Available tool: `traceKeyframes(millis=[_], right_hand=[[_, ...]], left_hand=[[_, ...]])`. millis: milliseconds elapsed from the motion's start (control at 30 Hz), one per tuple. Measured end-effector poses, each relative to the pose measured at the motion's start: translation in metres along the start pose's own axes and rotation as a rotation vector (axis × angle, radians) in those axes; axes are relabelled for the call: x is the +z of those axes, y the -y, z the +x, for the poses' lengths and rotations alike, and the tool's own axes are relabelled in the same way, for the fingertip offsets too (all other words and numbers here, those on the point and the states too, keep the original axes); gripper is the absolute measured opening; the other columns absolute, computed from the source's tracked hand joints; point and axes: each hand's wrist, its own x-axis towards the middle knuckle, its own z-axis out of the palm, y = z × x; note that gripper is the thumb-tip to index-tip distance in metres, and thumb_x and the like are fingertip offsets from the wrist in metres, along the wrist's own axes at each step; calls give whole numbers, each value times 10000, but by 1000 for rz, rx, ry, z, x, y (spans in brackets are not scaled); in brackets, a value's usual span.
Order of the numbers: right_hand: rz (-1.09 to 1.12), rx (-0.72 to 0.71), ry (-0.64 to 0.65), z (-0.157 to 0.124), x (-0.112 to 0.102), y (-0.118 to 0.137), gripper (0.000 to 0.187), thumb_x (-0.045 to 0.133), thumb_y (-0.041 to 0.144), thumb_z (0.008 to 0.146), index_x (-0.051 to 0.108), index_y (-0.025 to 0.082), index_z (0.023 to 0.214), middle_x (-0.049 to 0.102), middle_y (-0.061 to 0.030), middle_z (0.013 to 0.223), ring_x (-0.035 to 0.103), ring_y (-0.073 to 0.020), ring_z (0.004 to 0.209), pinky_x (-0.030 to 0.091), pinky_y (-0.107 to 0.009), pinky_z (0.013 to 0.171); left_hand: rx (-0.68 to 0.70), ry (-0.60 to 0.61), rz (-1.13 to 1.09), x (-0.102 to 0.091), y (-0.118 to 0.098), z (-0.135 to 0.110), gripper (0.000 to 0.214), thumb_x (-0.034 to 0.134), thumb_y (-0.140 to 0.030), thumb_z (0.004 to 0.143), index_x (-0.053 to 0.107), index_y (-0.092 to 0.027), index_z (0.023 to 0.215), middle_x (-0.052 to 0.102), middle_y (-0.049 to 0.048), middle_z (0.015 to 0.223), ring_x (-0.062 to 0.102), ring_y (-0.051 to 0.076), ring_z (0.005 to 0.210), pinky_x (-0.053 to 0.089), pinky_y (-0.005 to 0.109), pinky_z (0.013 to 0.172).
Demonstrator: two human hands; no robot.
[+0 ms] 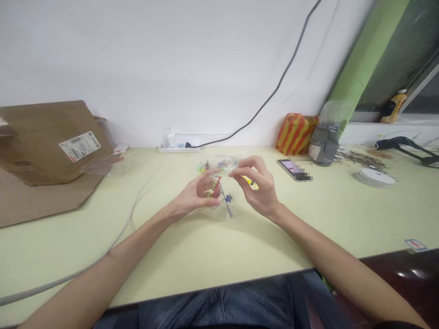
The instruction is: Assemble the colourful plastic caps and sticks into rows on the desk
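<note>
Clear plastic bag (221, 211) of colorful bits (216, 187), you're cupping it in your left hand (196, 194), pinching its edge with your right hand (256, 185)

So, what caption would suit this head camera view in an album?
Left hand and right hand hold a clear plastic bag of colourful small pieces above a pale green desk.

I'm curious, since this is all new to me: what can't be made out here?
From the head camera:
- Small coloured pieces in the clear plastic bag: too small, partly hidden by the left hand and right hand.
- Phone screen: partly pixelated over.
- Brown cardboard: cut off by the left edge.
- Its label: print too small.
</note>
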Motion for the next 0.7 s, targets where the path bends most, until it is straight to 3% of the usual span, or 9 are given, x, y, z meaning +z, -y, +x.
traceKeyframes(millis=[100,267,500,600,700], right_hand=[[-10,-95,-67,-2,2,1,213,571,91,927,688,257,992,573,-54,917,579,-191,863,507,-384,763],[10,-84,-105,-3,3,1,213,564,89,928,681,252,1001,560,-54,903,595,-175,833,512,-327,668],[45,-32,-68,-7,7,5,171,531,122,952,646,236,1006,616,-7,769,540,-116,619,486,-269,596],[65,93,-76,-6,5,-8,147,504,184,971,573,241,1088,612,17,761,566,-113,620,497,-258,621],[-58,270,-62,-3,-3,-35,160,473,208,975,514,230,1128,619,-5,843,607,-143,728,492,-267,662]], left_hand=[[-85,174,10,2,3,-1,853,833,-284,741,414,-294,1484,607,115,1274,611,259,1126,484,432,952],[-119,318,40,7,2,-3,507,721,-345,862,585,-193,1326,608,151,1331,596,272,1178,461,416,999],[-112,320,96,11,-2,-5,350,736,-366,848,651,-159,1118,677,109,1158,640,250,1088,480,393,975],[-162,283,7,12,-1,-5,399,711,-371,873,584,-170,1194,670,130,1206,658,272,1117,523,431,961],[-174,152,-23,7,1,-4,479,719,-392,864,525,-175,1245,651,169,1265,656,309,1152,586,423,864]])
